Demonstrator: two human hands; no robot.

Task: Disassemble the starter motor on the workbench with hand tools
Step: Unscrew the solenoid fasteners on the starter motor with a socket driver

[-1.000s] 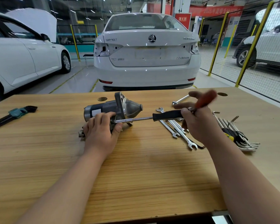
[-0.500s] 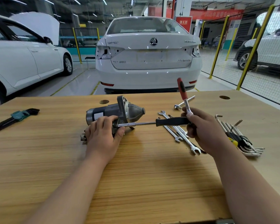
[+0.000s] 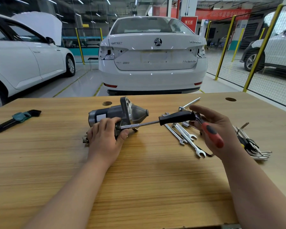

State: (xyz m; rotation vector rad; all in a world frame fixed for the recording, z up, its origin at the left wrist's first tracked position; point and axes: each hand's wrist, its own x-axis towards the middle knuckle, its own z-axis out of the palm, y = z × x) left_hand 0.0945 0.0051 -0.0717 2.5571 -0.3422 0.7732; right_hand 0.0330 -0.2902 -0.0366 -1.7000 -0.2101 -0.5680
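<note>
Your left hand grips the grey cylindrical starter motor, lying crosswise on the wooden surface; your right hand holds the red-handled ratchet, whose black-gripped extension reaches left to it.

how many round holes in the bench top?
2. One round dark hole behind the grey starter motor; a second hole near the wooden workbench's far right corner. Part of the top is covered, so more may be hidden.
</note>
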